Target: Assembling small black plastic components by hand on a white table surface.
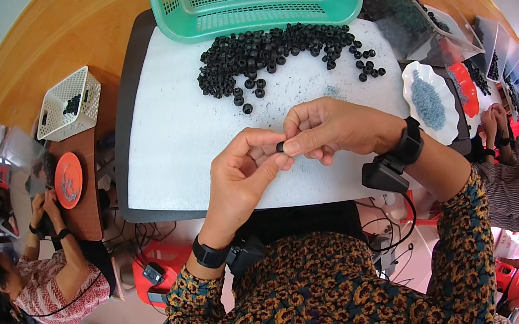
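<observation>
My left hand (244, 174) and my right hand (322, 131) meet above the near middle of a white sheet on the table. Between their fingertips is a small black ring-shaped part (281, 147). The left thumb and fingers pinch it from the left, while the right thumb and forefinger close on its right side and hide much of it. Farther off on the sheet lies a spread pile of black ring-shaped parts (269, 50), several of them scattered loose at its near edge. Whether a second small piece is in my fingers cannot be seen.
A green mesh basket (258, 20) stands behind the pile. Right of it are a clear bin (408, 12) and a white scalloped dish (410, 86) of small blue-grey pieces. Cables (391, 236) hang near the table's front. At left, a person works by a red plate (65, 165); others sit at right.
</observation>
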`<action>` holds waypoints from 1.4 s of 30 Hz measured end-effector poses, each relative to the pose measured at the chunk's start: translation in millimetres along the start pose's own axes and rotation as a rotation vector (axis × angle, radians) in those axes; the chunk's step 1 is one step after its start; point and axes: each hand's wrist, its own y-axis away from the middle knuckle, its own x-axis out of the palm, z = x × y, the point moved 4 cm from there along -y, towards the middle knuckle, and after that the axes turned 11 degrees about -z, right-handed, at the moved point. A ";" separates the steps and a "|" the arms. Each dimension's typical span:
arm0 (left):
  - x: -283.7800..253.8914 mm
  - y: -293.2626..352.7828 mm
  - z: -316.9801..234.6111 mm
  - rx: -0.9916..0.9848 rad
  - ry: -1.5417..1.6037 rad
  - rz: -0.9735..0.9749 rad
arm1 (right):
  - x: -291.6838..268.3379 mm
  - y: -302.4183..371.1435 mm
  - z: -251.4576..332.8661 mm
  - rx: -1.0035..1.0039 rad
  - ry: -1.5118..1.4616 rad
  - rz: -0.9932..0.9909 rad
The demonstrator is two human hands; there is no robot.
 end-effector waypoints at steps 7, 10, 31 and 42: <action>-3.5 2.2 3.2 0.007 -0.025 -0.020 | -40.7 8.7 33.5 -0.296 0.455 -0.340; -2.5 3.2 2.4 0.008 -0.058 -0.013 | -75.5 8.8 53.9 -0.600 0.900 -0.698; 0.5 1.7 2.7 -0.006 -0.086 -0.005 | -120.1 -27.5 44.9 -0.645 1.144 -0.805; 22.6 -5.4 -4.6 0.124 -0.006 -0.005 | -53.7 16.5 17.6 -0.329 0.255 -0.220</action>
